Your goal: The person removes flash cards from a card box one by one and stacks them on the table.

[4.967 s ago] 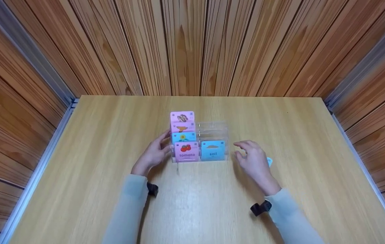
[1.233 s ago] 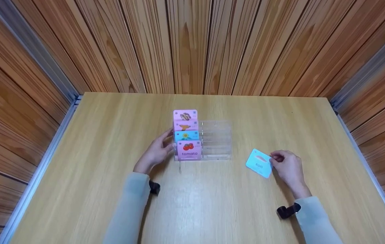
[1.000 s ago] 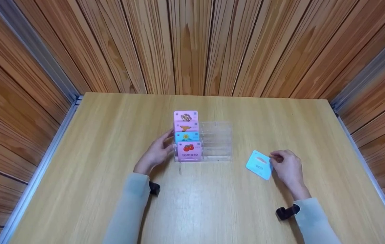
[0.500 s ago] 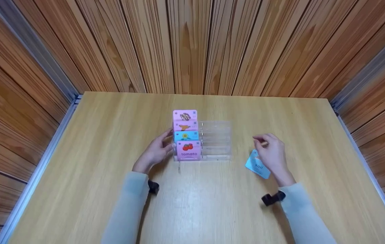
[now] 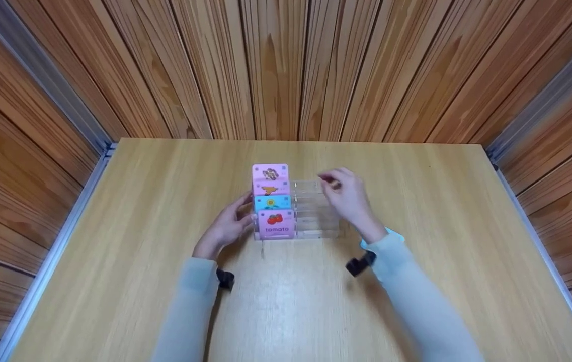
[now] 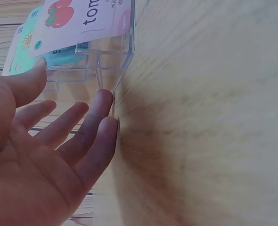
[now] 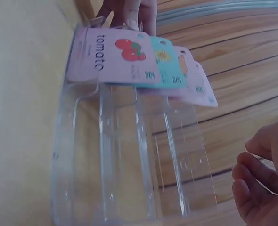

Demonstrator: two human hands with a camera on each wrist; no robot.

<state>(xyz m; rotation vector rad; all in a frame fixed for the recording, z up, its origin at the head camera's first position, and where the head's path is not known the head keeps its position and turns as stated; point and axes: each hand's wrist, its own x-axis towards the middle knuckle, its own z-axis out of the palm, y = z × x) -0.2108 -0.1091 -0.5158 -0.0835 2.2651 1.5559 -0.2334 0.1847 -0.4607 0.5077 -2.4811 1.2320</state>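
A clear tiered card stand [image 5: 317, 234] holds a stepped column of cards on its left side. The pink tomato card [image 5: 276, 224] stands in front, a blue sunflower card [image 5: 272, 202] behind it, and two pink cards [image 5: 270, 173] further back. My left hand [image 5: 226, 227] touches the stand's left side, fingers spread and fairly straight, with the thumb by the card edges in the left wrist view. My right hand [image 5: 348, 196] hovers over the bare right-hand slots, fingers loosely curled around nothing. A blue card [image 5: 395, 234] shows partly from under the right forearm.
The stand sits on a light wooden table [image 5: 165, 191] backed by wood-panelled walls [image 5: 275, 70]. In the right wrist view, clear ridges [image 7: 143, 160] separate the stand's right-hand slots.
My right hand took the soil card from the front right slot and laid it on the table, then let go and moved left over the stand. The left hand stays at the stand.
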